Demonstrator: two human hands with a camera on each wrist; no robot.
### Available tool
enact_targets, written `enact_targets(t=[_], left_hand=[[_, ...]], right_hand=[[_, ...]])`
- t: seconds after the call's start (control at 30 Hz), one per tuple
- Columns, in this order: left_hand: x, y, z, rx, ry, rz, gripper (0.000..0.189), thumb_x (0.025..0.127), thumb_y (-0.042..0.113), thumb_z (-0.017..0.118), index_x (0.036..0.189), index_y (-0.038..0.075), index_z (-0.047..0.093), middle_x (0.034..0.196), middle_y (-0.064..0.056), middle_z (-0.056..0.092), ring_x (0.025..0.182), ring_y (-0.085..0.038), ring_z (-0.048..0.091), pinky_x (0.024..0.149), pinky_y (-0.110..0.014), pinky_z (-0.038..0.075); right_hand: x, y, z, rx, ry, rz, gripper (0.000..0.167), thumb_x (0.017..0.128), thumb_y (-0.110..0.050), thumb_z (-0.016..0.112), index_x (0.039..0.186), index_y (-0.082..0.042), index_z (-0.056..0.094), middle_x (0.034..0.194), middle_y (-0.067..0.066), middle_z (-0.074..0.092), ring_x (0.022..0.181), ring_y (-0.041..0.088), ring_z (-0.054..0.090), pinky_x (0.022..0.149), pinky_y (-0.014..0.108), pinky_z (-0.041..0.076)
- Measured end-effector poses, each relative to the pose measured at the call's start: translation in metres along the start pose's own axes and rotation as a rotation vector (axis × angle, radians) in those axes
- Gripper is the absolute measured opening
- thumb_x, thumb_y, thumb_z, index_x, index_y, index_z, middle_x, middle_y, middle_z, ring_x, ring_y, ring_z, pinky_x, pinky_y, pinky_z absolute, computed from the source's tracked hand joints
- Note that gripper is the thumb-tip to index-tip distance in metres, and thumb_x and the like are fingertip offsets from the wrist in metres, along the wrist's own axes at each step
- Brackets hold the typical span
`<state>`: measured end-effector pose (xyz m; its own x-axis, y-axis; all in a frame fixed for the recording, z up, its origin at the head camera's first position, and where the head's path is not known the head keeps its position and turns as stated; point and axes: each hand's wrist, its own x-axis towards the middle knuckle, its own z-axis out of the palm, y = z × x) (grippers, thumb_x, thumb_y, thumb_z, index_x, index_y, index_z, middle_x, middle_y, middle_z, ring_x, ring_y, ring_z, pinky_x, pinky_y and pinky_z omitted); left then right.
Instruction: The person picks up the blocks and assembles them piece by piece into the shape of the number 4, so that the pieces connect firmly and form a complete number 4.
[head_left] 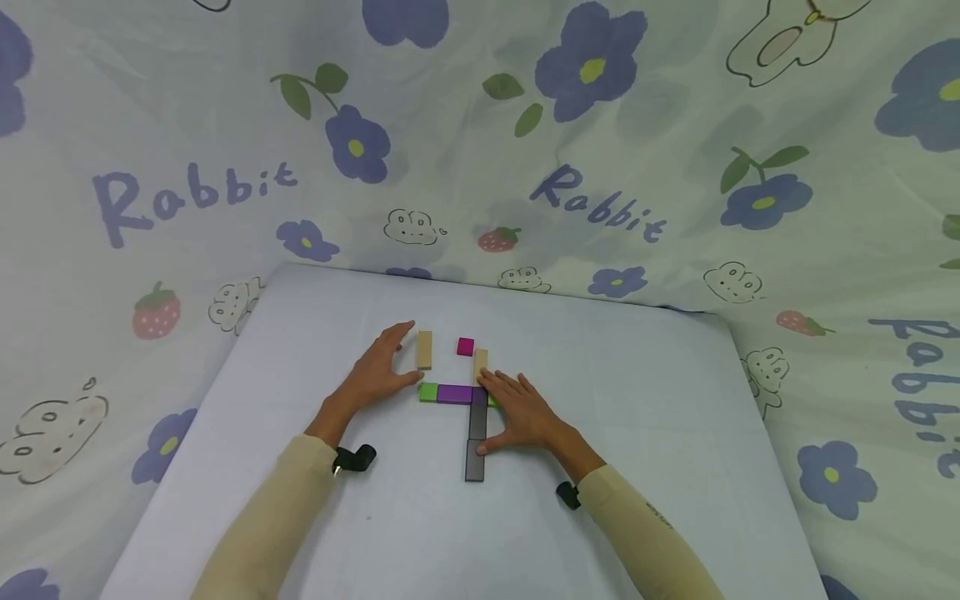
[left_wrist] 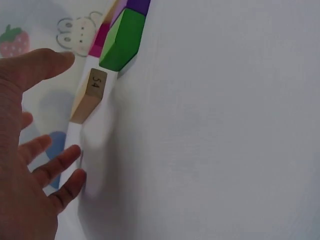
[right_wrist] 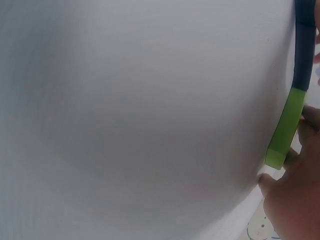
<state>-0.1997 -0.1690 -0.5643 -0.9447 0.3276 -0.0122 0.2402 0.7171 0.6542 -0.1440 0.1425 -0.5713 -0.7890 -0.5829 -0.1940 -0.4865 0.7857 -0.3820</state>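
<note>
- Dark blocks (head_left: 475, 461), two of them laid end to end and smooth-faced, run away from the person on a white table (head_left: 405, 525).
- Person's right hand (head_left: 521, 412) lies along them, fingers extended and thumb apart at their edge; whether it presses or merely hovers cannot be told.
- Crosswise at the far end of that line lie a purple block (head_left: 453, 394) and a bright green block (head_left: 428, 392), touching end to end.
- Left hand (head_left: 375, 375) is spread wide, gripping nothing, beside a pale wooden block (head_left: 424, 350) that stands apart from the row.
- A second wooden block (head_left: 481, 358) reaches beyond the crosspiece, under the right fingertips, with a pink cube (head_left: 466, 346) near it.
- Tan sleeves (head_left: 270, 508) and black wrist devices (head_left: 356, 458) frame the foreground; flower-and-rabbit fabric (head_left: 465, 150) hangs behind.
- The right wrist view shows a long green block (right_wrist: 286, 122), mostly blocked by the right hand in the head view; the left wrist view alone reveals dark print on the first wooden block.
</note>
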Motion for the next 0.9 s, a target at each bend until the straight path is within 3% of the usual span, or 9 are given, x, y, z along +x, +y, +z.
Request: enact_targets(t=[0.2, 0.4, 0.6, 0.9], left_hand=[[0.013, -0.002, -0.005, -0.003, -0.056, -0.036, 0.111, 0.081, 0.04, 0.083, 0.163, 0.016, 0.012, 0.163, -0.016, 0.024, 0.125, -0.035, 0.052, 0.102, -0.059, 0.044], [0.023, -0.005, -0.008, -0.007, -0.09, -0.053, 0.117, 0.079, 0.043, 0.085, 0.164, 0.017, 0.01, 0.164, -0.015, 0.024, 0.121, -0.033, 0.052, 0.098, -0.056, 0.047], [0.028, -0.007, -0.009, 0.008, -0.112, -0.03, 0.117, 0.078, 0.042, 0.086, 0.163, 0.012, 0.012, 0.163, -0.019, 0.024, 0.118, -0.035, 0.054, 0.097, -0.055, 0.048], [0.032, -0.006, -0.008, 0.048, -0.144, -0.045, 0.114, 0.077, 0.041, 0.086, 0.162, 0.009, 0.018, 0.163, -0.018, 0.026, 0.119, -0.037, 0.054, 0.102, -0.054, 0.046]], right_hand=[[0.001, -0.001, -0.001, 0.004, -0.003, 0.004, 0.127, 0.066, -0.076, 0.078, 0.163, -0.019, 0.02, 0.169, -0.001, 0.015, 0.155, 0.022, 0.013, 0.123, 0.05, 0.005], [0.0, -0.001, -0.001, 0.001, -0.013, 0.004, 0.127, 0.066, -0.077, 0.077, 0.163, -0.019, 0.019, 0.169, -0.001, 0.014, 0.155, 0.022, 0.013, 0.123, 0.05, 0.005], [0.0, -0.001, -0.001, -0.007, -0.01, 0.006, 0.127, 0.066, -0.079, 0.076, 0.163, -0.02, 0.02, 0.169, -0.001, 0.014, 0.155, 0.022, 0.014, 0.123, 0.05, 0.005], [0.001, 0.0, 0.0, -0.006, -0.015, 0.013, 0.127, 0.065, -0.078, 0.076, 0.163, -0.021, 0.019, 0.169, -0.002, 0.015, 0.155, 0.021, 0.013, 0.123, 0.05, 0.005]])
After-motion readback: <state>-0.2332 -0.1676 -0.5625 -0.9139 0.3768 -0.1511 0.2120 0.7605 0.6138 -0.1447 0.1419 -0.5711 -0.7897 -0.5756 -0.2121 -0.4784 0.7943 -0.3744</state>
